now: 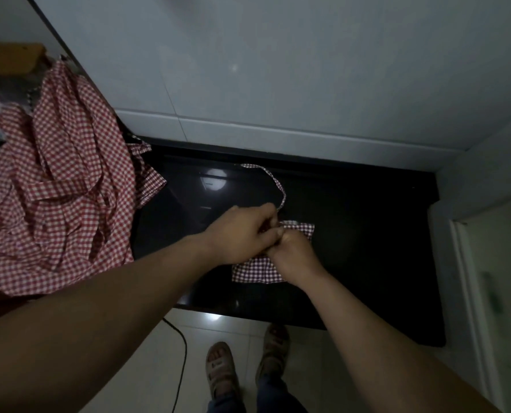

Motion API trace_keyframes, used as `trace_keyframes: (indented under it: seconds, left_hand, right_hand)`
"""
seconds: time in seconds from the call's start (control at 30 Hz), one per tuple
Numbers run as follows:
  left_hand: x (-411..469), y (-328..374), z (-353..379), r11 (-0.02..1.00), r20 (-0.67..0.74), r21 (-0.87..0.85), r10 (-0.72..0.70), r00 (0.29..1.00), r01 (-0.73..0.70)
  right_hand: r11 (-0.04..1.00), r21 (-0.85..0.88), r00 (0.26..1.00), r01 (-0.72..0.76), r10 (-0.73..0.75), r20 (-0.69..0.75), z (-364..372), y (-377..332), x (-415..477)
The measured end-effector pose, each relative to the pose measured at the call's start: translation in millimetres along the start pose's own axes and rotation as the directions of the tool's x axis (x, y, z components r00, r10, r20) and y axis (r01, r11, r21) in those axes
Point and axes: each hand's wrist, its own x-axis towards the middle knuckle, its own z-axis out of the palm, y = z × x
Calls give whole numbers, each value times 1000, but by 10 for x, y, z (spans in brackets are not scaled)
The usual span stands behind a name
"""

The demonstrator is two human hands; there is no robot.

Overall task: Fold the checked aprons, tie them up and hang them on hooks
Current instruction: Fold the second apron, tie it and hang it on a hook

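Observation:
A small folded red-and-white checked apron (255, 271) lies on the glossy black countertop (367, 248). My left hand (242, 231) and my right hand (293, 251) meet over its middle, fingers curled and pinching the apron's strap. The checked strap (273, 180) loops away from my left hand's fingers toward the wall. My hands cover most of the folded apron, so only its lower left part and upper right corner show. A heap of unfolded checked aprons (57, 186) lies at the left end of the counter.
Grey wall tiles (278, 70) rise behind the counter. A white unit with a door (492, 278) stands at the right. A black cable (182, 359) runs over the pale floor, near my feet in sandals (248, 362). A brown box (6, 59) sits at far left.

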Motion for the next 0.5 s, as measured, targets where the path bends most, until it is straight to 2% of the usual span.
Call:
trace_keyframes:
  seconds: [0.1,0.17,0.23,0.33,0.4,0.5]
  left_hand:
    - [-201,-148,2,938,21,323,127,992,-127]
    - [-304,-157,61,932,1,356,67,998,-62]
    - [-392,-142,188,959,-80,249,-117,990,133]
    - [-430,-99,338,929,-109,-114,-363,925,352]
    - [-363,-107,375,877,-59,-309,-404,913,368]
    - [-262,-193,399,884,-51,-344,-355,933,318]
  right_hand:
    - [999,17,1000,29,-28,-5,-7,4,19]
    - [996,93,1000,4,-6,13,-18,-20,25]
    - [987,156,999,-26,22,29,-33,-49,21]
    - [977,210,999,-40,32,39,-56,-119,17]
    - [980,197,998,-40,30,54,-76,-118,43]
    - [980,192,997,-52,41,59,-134,-133,57]
